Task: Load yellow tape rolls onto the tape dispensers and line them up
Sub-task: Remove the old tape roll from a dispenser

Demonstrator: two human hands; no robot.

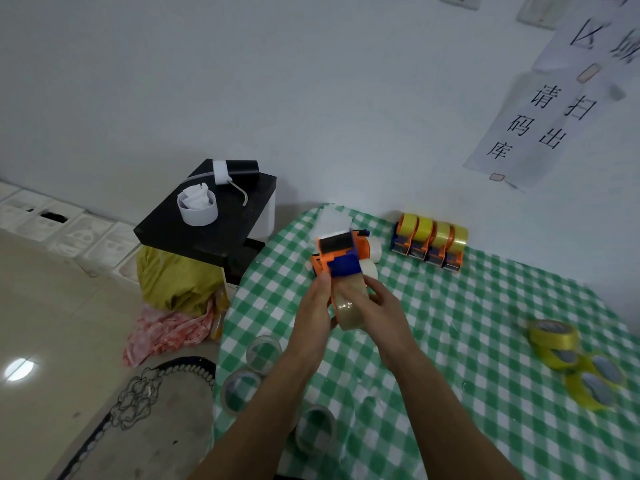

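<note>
My left hand (313, 308) grips an orange and blue tape dispenser (337, 259) above the green checked table (450, 341). My right hand (377, 303) holds the clear brownish tape roll (349, 311) sitting on that dispenser. Behind it lie two more dispensers with pale rolls (372, 249). Several dispensers loaded with yellow tape (431, 242) stand side by side in a row at the back near the wall. Loose yellow tape rolls (554, 337) lie at the right, some stacked.
Three clear tape rolls (263, 351) lie near the table's left edge under my left forearm. A black stool (207, 223) with a white cup and a pump stands left of the table. Yellow and pink bags (173, 282) lie on the floor beneath it.
</note>
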